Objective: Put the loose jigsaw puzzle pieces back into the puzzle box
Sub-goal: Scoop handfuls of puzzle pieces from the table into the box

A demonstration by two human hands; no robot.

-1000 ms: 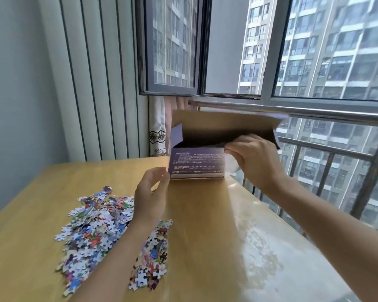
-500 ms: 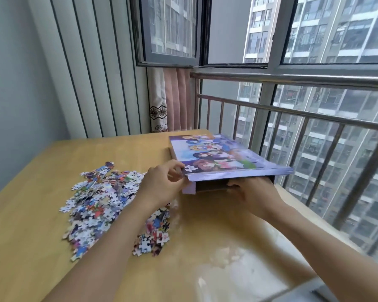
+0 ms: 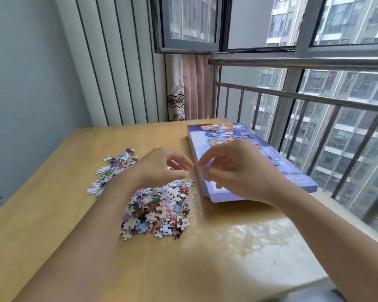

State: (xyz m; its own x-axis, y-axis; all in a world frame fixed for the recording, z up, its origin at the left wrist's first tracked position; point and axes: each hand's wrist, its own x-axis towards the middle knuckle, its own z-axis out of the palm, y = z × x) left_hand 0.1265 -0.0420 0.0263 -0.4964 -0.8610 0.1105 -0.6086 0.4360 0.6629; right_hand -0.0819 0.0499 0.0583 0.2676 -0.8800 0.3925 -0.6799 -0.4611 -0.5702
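A wooden table (image 3: 52, 214) with a pale yellow top stands against a window; its right part shines with reflected light. Behind it rises a wall of white ribbed panels (image 3: 109, 68), and a plain grey wall (image 3: 20, 73) runs along the left. A pink curtain (image 3: 192, 88) with a patterned white edge hangs in the corner. A metal railing (image 3: 314, 99) with upright bars crosses the window (image 3: 260, 25), and tall apartment blocks (image 3: 347, 138) stand outside

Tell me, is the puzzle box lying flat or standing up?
Flat: the puzzle box lies picture side up on the table.
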